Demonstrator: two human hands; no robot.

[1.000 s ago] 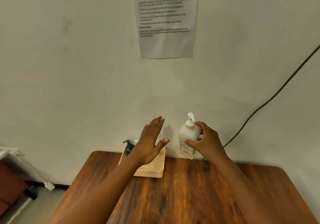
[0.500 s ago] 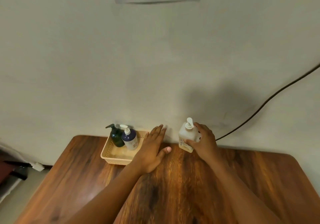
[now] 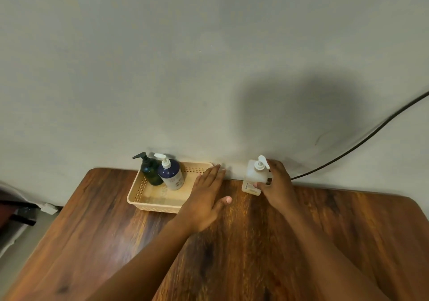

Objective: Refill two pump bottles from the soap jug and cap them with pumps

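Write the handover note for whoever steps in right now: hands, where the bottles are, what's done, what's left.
Right hand: grips the pale pump bottle, upright on the table by the wall, pump on.
Left hand: open, flat, holding nothing, over the right end of the beige basket.
Basket holds the dark green pump bottle and the navy pump bottle, both upright with pumps on.
Done: nothing visible; no pump removed.
Left: take off pumps, refill two bottles, recap. No separate soap jug is in view.

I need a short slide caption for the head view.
Right hand grips white pump bottle; left hand open beside basket holding two bottles.
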